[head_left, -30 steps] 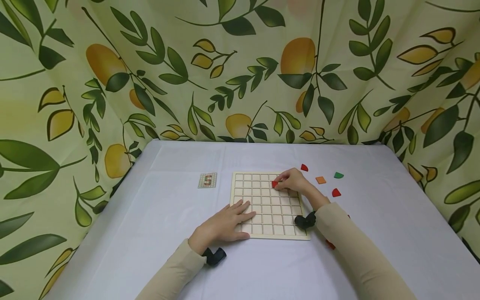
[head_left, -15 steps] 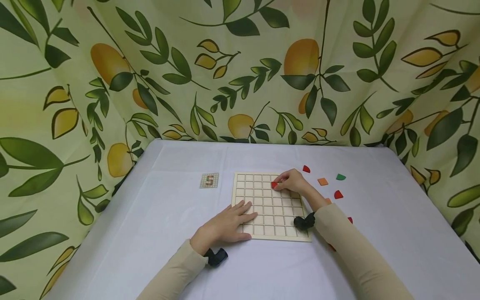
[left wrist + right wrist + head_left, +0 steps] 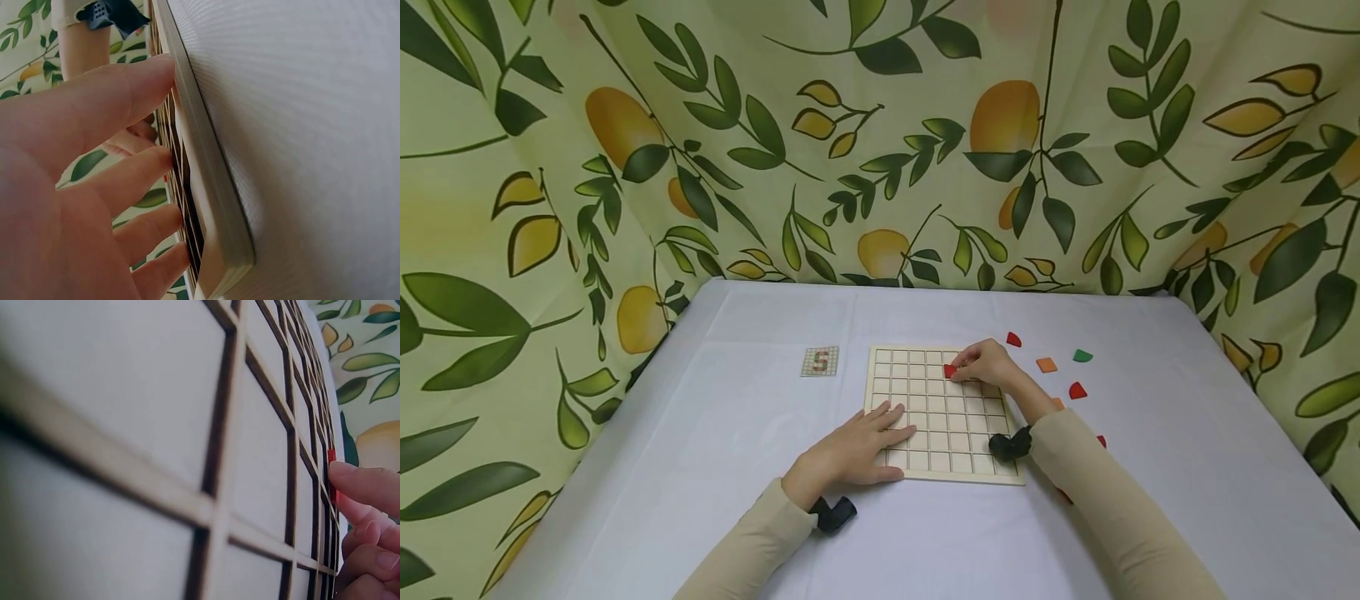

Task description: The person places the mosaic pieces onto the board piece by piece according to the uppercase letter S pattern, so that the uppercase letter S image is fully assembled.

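Right of centre in the head view, the right hand (image 3: 990,365) pinches a red piece (image 3: 949,371) between thumb and finger, over the upper right part of a wooden grid board (image 3: 940,439). Lower left of that, the left hand (image 3: 853,450) rests on the board's left side, fingers spread. Farther right lie an orange square (image 3: 1047,365), a green piece (image 3: 1082,356) and more red ones; a small card (image 3: 820,362) lies left of the board.

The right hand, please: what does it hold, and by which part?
The right hand pinches a red piece by its right side in the head view.
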The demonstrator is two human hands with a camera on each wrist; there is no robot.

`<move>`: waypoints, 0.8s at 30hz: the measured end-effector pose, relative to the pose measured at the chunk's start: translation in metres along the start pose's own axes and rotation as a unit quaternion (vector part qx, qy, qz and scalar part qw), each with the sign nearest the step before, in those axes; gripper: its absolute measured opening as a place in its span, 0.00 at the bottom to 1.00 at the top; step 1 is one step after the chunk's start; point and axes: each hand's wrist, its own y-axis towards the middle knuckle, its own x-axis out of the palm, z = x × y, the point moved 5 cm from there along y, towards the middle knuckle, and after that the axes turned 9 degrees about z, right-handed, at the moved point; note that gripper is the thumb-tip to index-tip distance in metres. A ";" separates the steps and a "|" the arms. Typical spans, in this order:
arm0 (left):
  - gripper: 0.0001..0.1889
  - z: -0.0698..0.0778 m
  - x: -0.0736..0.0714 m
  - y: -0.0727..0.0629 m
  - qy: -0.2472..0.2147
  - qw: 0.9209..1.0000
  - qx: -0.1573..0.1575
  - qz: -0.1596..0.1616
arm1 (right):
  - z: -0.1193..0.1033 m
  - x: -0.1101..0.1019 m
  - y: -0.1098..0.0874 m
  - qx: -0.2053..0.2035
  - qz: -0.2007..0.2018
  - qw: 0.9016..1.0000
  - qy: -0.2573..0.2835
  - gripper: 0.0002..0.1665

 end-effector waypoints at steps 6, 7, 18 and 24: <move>0.34 0.000 0.000 -0.001 -0.001 1.000 -0.001 0.001 | 0.000 0.000 -0.001 0.013 -0.002 1.000 -0.002 0.14; 0.34 0.000 0.000 -0.001 -0.002 1.000 -0.001 0.000 | 0.000 0.000 -0.001 0.014 -0.002 1.000 -0.002 0.14; 0.34 0.002 -0.002 0.000 -0.001 1.000 0.006 0.003 | 0.008 -0.009 -0.005 -0.004 -0.002 1.000 0.008 0.15; 0.34 0.001 -0.004 -0.002 -0.010 1.000 0.012 0.001 | 0.011 -0.020 -0.011 -0.003 0.004 1.000 -0.002 0.16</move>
